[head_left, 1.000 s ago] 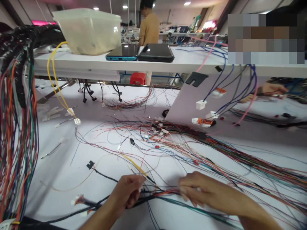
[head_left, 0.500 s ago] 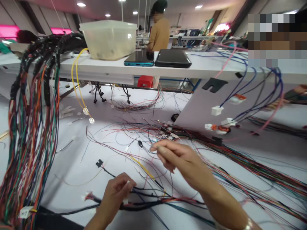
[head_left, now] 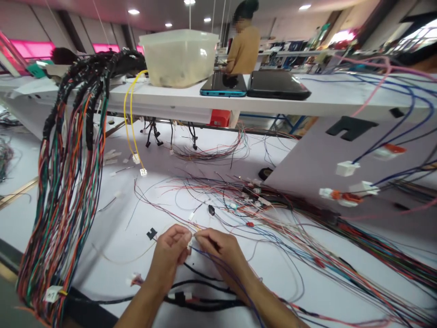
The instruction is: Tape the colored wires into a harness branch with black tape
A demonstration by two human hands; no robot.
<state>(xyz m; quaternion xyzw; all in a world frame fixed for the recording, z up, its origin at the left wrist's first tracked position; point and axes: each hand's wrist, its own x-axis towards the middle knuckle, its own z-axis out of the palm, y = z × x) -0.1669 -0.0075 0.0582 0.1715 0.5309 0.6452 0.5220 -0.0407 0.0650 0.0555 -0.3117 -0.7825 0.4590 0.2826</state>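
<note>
My left hand (head_left: 169, 257) is closed in a pinch on a small white connector (head_left: 190, 244), partly covered by its fingers. Dark blue wires (head_left: 235, 273) run from the connector past my right wrist. My right hand (head_left: 223, 253) meets it there, thumb and forefinger pressed together beside the connector; whatever lies between those fingertips is too small to make out. Below both hands, black-sleeved cables (head_left: 205, 303) cross the white table (head_left: 118, 248). A black clip-shaped piece (head_left: 151, 233) lies left of my left hand, and a small black connector (head_left: 211, 210) lies beyond the fingertips.
A thick wire bundle (head_left: 68, 196) hangs from the shelf (head_left: 164, 98) at the left. On that shelf stand a translucent bin (head_left: 179, 59) and two phones (head_left: 223, 84). Loose wires (head_left: 307, 237) spread over the right side. White connectors (head_left: 347, 168) dangle there. A person (head_left: 244, 48) stands beyond.
My right hand has come down and left to meet my left hand, which has risen slightly. The white connector now shows between them. The view has turned a little left.
</note>
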